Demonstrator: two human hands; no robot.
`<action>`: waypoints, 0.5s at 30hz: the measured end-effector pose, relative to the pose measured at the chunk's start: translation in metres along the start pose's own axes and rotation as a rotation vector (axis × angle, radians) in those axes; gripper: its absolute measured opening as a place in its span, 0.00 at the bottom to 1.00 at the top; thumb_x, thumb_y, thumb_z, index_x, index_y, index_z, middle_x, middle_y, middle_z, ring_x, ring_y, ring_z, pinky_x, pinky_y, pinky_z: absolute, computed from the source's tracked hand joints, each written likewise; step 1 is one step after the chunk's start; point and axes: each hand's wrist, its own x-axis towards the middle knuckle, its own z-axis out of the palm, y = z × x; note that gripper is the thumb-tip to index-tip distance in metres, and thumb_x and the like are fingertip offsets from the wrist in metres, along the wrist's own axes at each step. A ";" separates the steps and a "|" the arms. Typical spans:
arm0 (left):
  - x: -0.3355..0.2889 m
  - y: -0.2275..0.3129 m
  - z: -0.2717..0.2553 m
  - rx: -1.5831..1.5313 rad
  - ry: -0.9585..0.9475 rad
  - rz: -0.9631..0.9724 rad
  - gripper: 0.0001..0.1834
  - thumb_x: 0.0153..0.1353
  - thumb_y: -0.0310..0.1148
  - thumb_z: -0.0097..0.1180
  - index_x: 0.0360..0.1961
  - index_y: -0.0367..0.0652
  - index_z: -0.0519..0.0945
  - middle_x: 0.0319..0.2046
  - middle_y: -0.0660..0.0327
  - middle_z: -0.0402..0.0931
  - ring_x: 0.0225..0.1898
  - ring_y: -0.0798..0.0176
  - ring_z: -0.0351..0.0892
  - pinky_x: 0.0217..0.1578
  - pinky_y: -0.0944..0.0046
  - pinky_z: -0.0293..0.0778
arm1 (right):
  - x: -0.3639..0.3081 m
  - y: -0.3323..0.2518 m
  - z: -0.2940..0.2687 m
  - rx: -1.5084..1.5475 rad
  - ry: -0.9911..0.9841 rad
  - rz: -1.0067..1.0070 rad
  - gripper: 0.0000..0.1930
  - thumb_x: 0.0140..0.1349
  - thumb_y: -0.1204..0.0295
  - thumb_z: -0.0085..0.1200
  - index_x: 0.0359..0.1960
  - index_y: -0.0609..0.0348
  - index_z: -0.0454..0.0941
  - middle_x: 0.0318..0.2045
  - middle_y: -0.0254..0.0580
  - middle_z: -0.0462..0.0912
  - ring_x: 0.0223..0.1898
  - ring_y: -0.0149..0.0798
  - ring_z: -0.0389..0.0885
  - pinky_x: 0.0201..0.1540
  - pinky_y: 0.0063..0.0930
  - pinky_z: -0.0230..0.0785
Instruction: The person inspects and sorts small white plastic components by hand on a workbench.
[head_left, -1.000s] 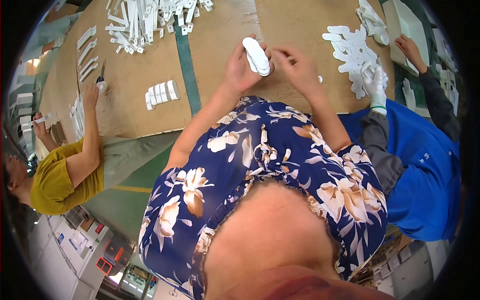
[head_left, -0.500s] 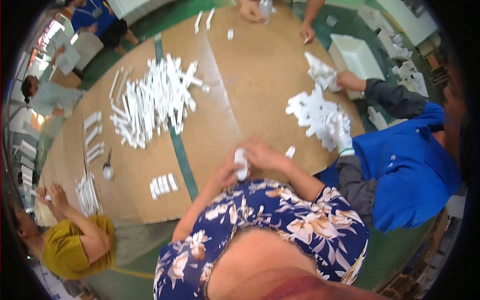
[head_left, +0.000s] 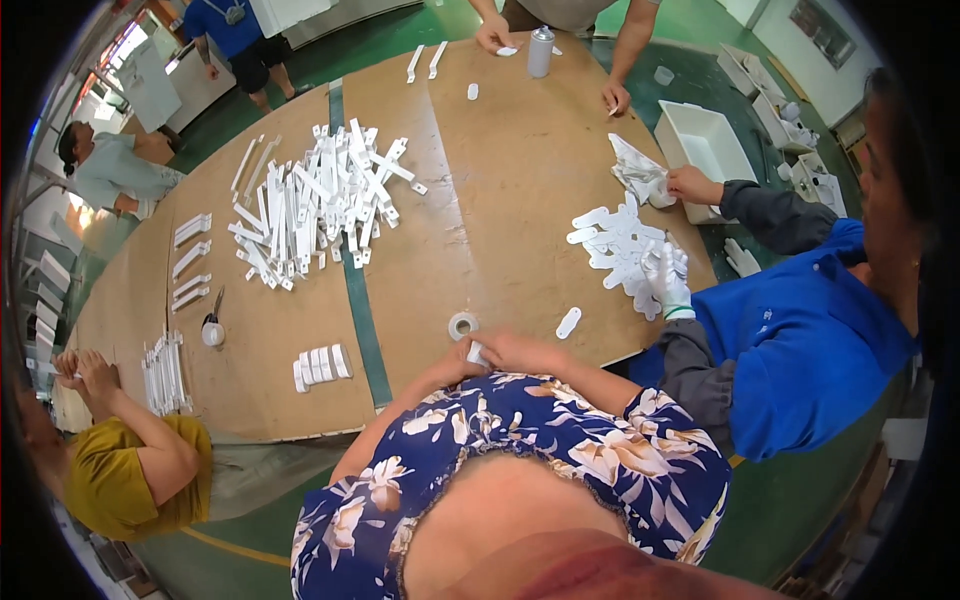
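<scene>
Close to my body at the table's near edge, my left hand [head_left: 453,364] and my right hand [head_left: 512,350] meet with bent fingers around a small white piece [head_left: 479,354]. The fingers cover much of it. Just beyond them a roll of tape [head_left: 463,325] lies flat. To the right of my right hand rests a single white oval plate [head_left: 568,322] with rounded ends. On my left side, a row of wrapped-looking white bundles [head_left: 322,368] sits side by side near the edge.
A large heap of white brackets [head_left: 325,200] covers the left middle. On the right, a co-worker in blue with a white glove [head_left: 664,275] handles a pile of white plates [head_left: 610,240]. Scissors [head_left: 214,318], a spray can [head_left: 540,52] and a white bin [head_left: 700,145] stand around.
My hands have drawn nearer to my body with the white piece, and the tape roll now shows beyond them. The view has shifted slightly and is sharper.
</scene>
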 end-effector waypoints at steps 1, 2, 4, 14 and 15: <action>-0.003 -0.004 -0.004 -0.044 -0.002 -0.020 0.38 0.38 0.20 0.57 0.54 0.39 0.57 0.43 0.60 0.69 0.45 0.65 0.69 0.47 0.69 0.65 | 0.004 0.001 -0.002 0.061 -0.029 -0.002 0.11 0.50 0.73 0.47 0.37 0.56 0.73 0.36 0.53 0.75 0.41 0.54 0.72 0.45 0.42 0.64; -0.005 -0.008 -0.008 0.064 0.083 0.037 0.38 0.38 0.22 0.57 0.55 0.40 0.57 0.44 0.60 0.68 0.45 0.65 0.69 0.48 0.69 0.64 | 0.014 0.003 -0.006 0.079 -0.160 -0.051 0.16 0.50 0.74 0.47 0.43 0.59 0.70 0.39 0.54 0.74 0.44 0.52 0.72 0.47 0.39 0.63; -0.012 0.002 -0.008 0.015 0.097 0.032 0.38 0.38 0.22 0.58 0.54 0.40 0.58 0.44 0.60 0.68 0.45 0.65 0.69 0.48 0.68 0.65 | 0.027 0.010 -0.005 0.006 -0.148 -0.104 0.17 0.49 0.74 0.48 0.43 0.58 0.70 0.40 0.53 0.74 0.43 0.51 0.72 0.47 0.38 0.63; -0.022 0.001 -0.095 0.494 0.578 0.246 0.45 0.40 0.22 0.60 0.60 0.38 0.49 0.43 0.56 0.69 0.44 0.63 0.71 0.46 0.66 0.66 | 0.135 0.009 0.020 -0.337 -0.179 -0.337 0.14 0.46 0.72 0.53 0.38 0.49 0.72 0.37 0.41 0.74 0.42 0.45 0.74 0.40 0.39 0.68; -0.018 0.007 -0.102 0.549 0.651 0.288 0.45 0.40 0.23 0.60 0.60 0.38 0.49 0.42 0.55 0.70 0.42 0.62 0.72 0.46 0.66 0.67 | 0.145 0.014 0.018 -0.337 -0.178 -0.338 0.14 0.46 0.72 0.53 0.38 0.49 0.72 0.37 0.41 0.74 0.42 0.45 0.74 0.40 0.39 0.68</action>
